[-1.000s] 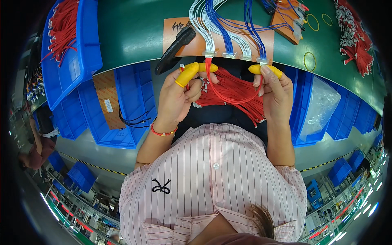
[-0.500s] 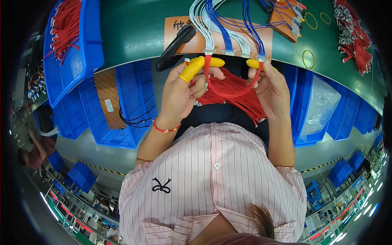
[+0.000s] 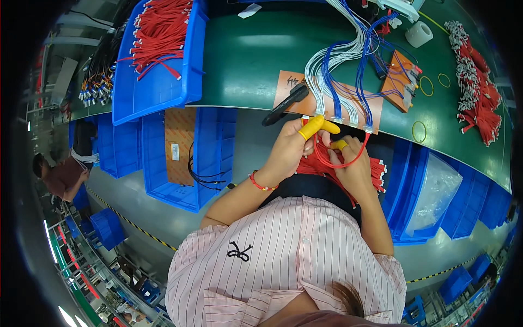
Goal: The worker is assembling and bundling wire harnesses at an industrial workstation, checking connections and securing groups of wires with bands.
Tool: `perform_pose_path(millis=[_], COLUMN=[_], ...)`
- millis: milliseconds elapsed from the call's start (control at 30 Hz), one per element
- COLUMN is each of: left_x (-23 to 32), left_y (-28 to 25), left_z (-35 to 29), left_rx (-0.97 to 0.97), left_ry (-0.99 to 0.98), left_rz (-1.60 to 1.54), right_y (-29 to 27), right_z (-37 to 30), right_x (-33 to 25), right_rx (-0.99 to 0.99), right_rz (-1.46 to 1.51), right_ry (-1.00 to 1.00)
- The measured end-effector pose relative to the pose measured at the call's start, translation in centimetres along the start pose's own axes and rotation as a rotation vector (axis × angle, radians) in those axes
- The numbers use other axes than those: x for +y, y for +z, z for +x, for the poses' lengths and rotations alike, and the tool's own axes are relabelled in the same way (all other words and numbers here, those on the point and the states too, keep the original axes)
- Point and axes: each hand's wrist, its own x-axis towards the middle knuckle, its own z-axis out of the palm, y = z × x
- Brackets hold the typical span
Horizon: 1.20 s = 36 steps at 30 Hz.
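My left hand (image 3: 291, 144), with yellow finger covers, is closed on a red cable (image 3: 348, 165) at the left sockets of an orange test board (image 3: 294, 87). That cable loops down and up to the rightmost socket. A short red piece with a white end also shows by my left fingers. Below the board my right hand (image 3: 354, 166), one yellow cover on it, curls beside the loop near my left fingers; what it pinches is hidden. A bundle of red cables (image 3: 376, 174) lies on my lap under both hands. White wires (image 3: 321, 71) and blue wires (image 3: 364, 76) lead to the board.
A blue bin (image 3: 141, 98) of red cables stands on the green table (image 3: 245, 54) at left. A black handle (image 3: 286, 103) crosses the board's left edge. An orange block (image 3: 397, 79), rubber bands and a red cable bundle (image 3: 479, 103) lie at right. Blue bins hang below.
My right hand has left the rightmost socket and moved down and left toward my left hand. The red loop stays attached there. The view has shifted, showing more of the table.
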Motion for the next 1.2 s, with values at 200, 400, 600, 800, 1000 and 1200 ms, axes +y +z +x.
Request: perform_pose_path(millis=[200, 400, 600, 800, 1000, 1200], left_x=[-0.3, -1.7, -0.9, -1.7, -2.3, -0.2], left_y=[1.4, -0.2, 2.1, 2.1, 1.4, 1.3], left_z=[-1.8, -4.5, -4.1, -2.4, -2.4, -2.9], left_rx=[-0.245, -0.46, -0.049, 0.009, 0.004, 0.021], left_ry=[-0.024, -0.503, -0.129, 0.298, 0.332, 0.121], left_rz=[-0.413, -0.68, -0.061, 0.366, 0.179, -0.333], right_y=[-1.3, -3.1, -3.7, -2.8, -3.3, -8.8], right_z=[-0.5, -0.6, -0.7, -1.2, -0.8, -2.6], right_x=[0.1, -0.7, -1.7, -2.3, -2.1, 0.4], right_rx=[0.047, -0.034, -0.146, -0.046, -0.181, -0.294], right_rz=[0.453, 0.992, 1.031, 0.887, 0.696, 0.821], right_ry=[0.269, 0.467, 0.481, 0.42, 0.493, 0.58])
